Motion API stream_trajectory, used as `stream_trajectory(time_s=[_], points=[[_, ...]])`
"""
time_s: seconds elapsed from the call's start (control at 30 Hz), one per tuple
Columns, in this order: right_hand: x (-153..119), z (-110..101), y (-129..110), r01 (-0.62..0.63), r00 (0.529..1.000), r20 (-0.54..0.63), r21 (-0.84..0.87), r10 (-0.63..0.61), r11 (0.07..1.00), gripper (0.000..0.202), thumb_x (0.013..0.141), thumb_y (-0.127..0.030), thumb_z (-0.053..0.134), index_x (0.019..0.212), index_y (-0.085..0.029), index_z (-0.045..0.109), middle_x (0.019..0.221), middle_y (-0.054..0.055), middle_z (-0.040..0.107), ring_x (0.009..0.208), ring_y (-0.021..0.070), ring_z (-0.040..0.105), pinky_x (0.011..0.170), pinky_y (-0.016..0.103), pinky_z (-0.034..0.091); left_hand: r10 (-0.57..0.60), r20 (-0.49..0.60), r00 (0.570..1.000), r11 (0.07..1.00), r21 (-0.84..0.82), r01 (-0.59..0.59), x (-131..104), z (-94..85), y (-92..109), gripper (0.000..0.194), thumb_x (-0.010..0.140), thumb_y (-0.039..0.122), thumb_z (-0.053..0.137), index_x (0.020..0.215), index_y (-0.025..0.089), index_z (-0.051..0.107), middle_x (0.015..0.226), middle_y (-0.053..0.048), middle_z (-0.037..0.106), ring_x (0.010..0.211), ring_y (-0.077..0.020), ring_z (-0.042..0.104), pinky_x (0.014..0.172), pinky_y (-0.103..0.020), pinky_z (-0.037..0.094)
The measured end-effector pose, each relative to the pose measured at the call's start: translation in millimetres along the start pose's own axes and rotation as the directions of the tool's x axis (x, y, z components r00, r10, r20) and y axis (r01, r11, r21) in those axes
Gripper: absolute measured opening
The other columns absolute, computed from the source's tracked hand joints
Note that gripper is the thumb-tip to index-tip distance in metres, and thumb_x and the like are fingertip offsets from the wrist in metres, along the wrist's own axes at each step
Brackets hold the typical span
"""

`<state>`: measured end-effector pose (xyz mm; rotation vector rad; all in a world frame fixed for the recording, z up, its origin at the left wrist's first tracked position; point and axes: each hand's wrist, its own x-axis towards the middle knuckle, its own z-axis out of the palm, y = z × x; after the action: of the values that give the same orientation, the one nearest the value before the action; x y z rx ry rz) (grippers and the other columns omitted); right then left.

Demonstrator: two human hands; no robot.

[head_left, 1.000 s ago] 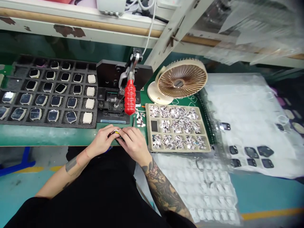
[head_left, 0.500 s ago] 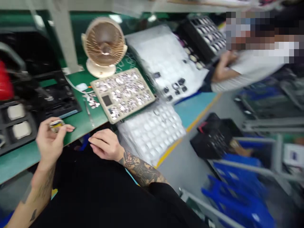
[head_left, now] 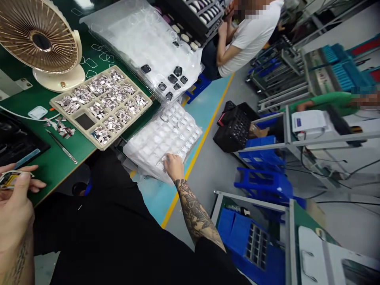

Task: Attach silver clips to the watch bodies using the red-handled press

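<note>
The green tabletop (head_left: 56, 166) carries a fan (head_left: 41, 43) and a tray of foil bits (head_left: 101, 107). Your left hand (head_left: 14, 206) pinches a small flat part (head_left: 10, 179) at the frame's edge, half cut off. Your right hand (head_left: 173, 166) presses fingertips on the clear blister tray (head_left: 163, 138) overhanging the tabletop; leaning on it could tip it off. Whether the fingers grip anything is unclear.
</note>
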<state>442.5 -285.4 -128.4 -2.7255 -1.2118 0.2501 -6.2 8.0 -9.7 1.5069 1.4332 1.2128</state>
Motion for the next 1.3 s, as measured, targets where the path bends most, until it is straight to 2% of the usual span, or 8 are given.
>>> stream_trajectory(time_s=[0.1,0.23,0.47,0.67,0.87,0.93,1.1,1.3], points=[[-4.4,4.4,1.0,0.023,0.999,0.027,-0.008,-0.023,1.000,0.033,0.104,-0.025,0.055,0.132,-0.015,0.071,0.120,0.017,0.076,0.119,0.0302,0.059,0.106,0.039,0.044,-0.038,0.047,0.998,0.979,-0.198,0.047,7.1,-7.5,1.0,0.072,0.061,0.044,0.098,0.126,0.028,0.073,0.107,-0.003,0.087,0.084,-0.0290,0.084,0.078,-0.054,0.073],[-7.3,7.1,0.6,0.039,0.999,0.015,0.024,-0.039,0.999,0.032,0.101,-0.028,0.060,0.128,-0.017,0.073,0.117,0.015,0.078,0.113,0.0287,0.063,0.101,0.037,0.048,-0.119,0.155,0.981,0.942,-0.295,0.161,4.5,-17.4,1.1,0.087,0.057,0.047,0.106,0.135,0.032,0.071,0.120,-0.004,0.086,0.121,-0.0376,0.081,0.110,-0.069,0.062],[3.2,-30.0,-29.3,0.042,0.976,-0.219,0.165,-0.005,0.985,0.039,0.108,-0.025,0.041,0.125,-0.016,0.076,0.115,0.013,0.073,0.097,0.0208,0.071,0.090,0.036,0.060,-0.058,0.058,0.997,0.966,-0.247,0.070,-9.8,-12.3,2.4,0.070,0.068,0.032,0.104,0.127,0.020,0.069,0.109,-0.007,0.086,0.107,-0.0336,0.086,0.083,-0.039,0.075],[29.9,-95.0,-147.8,0.479,0.785,-0.576,0.332,-0.228,0.813,0.028,0.101,-0.025,0.072,0.128,-0.029,0.080,0.124,0.011,0.074,0.109,0.0258,0.075,0.094,0.045,0.065,-0.245,0.214,0.946,0.900,-0.313,0.304,-10.1,-5.8,20.9,0.060,0.082,0.035,0.097,0.127,0.018,0.062,0.115,-0.015,0.086,0.099,-0.0324,0.087,0.075,-0.034,0.073],[40.2,-104.4,-291.3,0.780,0.613,-0.494,0.504,-0.617,0.372,0.043,0.099,-0.013,0.071,0.137,-0.033,0.077,0.125,0.010,0.081,0.112,0.0283,0.081,0.096,0.050,0.072,-0.304,0.224,0.926,0.860,-0.353,0.368,-10.2,-14.9,28.1,0.056,0.085,0.039,0.095,0.130,0.017,0.072,0.106,-0.012,0.086,0.091,-0.0310,0.087,0.072,-0.034,0.070],[36.6,-97.9,-331.3,0.764,0.580,-0.478,0.600,-0.659,0.238,0.038,0.100,-0.011,0.069,0.130,-0.032,0.080,0.119,0.009,0.083,0.106,0.0262,0.082,0.092,0.047,0.073,-0.306,0.220,0.926,0.864,-0.346,0.367,-14.0,-18.8,30.5,0.055,0.085,0.037,0.095,0.132,0.018,0.073,0.102,-0.010,0.087,0.089,-0.0299,0.086,0.074,-0.034,0.069],[21.5,-87.2,-403.2,0.462,0.672,-0.253,0.877,-0.696,0.128,0.023,0.103,-0.017,0.069,0.116,-0.029,0.084,0.120,0.010,0.081,0.111,0.0258,0.080,0.090,0.043,0.073,-0.296,0.174,0.939,0.859,-0.381,0.341,-18.2,-22.3,31.1,0.050,0.091,0.033,0.088,0.137,0.018,0.071,0.107,-0.010,0.087,0.093,-0.0275,0.086,0.083,-0.035,0.069],[5.8,-77.3,-424.0,0.490,0.401,-0.190,0.871,-0.896,0.034,0.038,0.101,-0.013,0.071,0.133,-0.033,0.079,0.137,0.008,0.077,0.122,0.0260,0.078,0.102,0.045,0.071,-0.277,0.090,0.957,0.855,-0.430,0.288,-16.0,-26.8,21.5,0.050,0.095,0.026,0.081,0.142,0.017,0.068,0.128,-0.014,0.083,0.110,-0.0263,0.083,0.095,-0.033,0.067]])
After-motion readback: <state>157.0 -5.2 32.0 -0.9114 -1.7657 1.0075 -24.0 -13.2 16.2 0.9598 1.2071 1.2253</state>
